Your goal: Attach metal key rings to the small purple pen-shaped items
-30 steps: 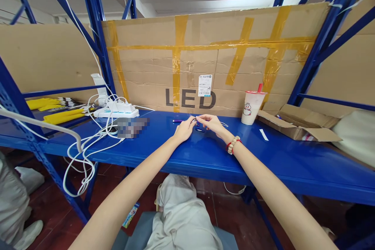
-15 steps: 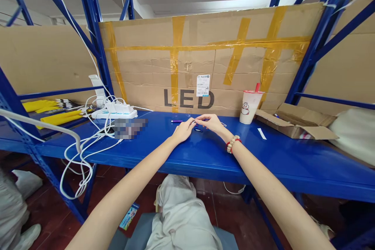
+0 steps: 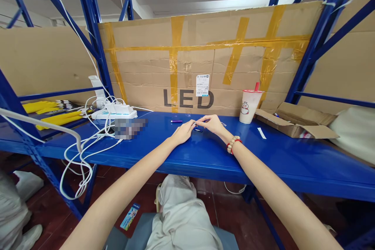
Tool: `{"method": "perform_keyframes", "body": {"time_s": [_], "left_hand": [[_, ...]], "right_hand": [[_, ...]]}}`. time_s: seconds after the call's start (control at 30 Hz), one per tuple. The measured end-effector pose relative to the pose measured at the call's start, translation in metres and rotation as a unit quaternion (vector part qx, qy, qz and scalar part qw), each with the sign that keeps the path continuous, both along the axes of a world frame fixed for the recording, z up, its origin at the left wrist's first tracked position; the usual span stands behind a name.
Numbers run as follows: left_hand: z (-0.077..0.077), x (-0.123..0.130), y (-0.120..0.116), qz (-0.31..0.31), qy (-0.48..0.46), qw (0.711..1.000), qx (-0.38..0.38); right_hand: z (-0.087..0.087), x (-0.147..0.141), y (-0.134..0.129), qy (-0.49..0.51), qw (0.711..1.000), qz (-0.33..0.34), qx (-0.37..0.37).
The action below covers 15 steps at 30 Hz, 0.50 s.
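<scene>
My left hand rests at the middle of the blue tabletop, its fingers closed around a small part with a shiny glint, too small to name. My right hand meets it from the right, thumb and fingertips pinched at the same spot; what they grip is mostly hidden. Behind my left hand lies a slim purple-blue pen barrel. A short dark blue piece like a pen cap lies just below the touching fingertips. Beyond my right hand a small pale piece shows on the table.
To the right stand a drink cup with a red straw, a white paper strip and an open cardboard box. On the left are a power strip and tangled white cables. A cardboard sheet backs the table.
The hands stay together in nearly the same place. My left fingers have shifted slightly, and a shiny bit shows more at their tips. The right wrist has barely moved.
</scene>
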<state>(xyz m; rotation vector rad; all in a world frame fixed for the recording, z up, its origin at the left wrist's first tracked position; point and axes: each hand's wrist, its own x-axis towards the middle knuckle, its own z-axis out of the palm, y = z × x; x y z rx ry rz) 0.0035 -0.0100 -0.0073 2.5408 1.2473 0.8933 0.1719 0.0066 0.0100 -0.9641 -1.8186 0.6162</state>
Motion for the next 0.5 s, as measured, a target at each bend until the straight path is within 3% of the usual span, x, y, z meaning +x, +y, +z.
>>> {"method": "perform_keyframes", "body": {"time_s": [0.5], "left_hand": [[0.0032,0.0012,-0.0018,0.053,-0.003,0.998,0.035]], "right_hand": [[-0.0022,-0.0015,0.0006,-0.020,0.998,-0.022,-0.049]]}}
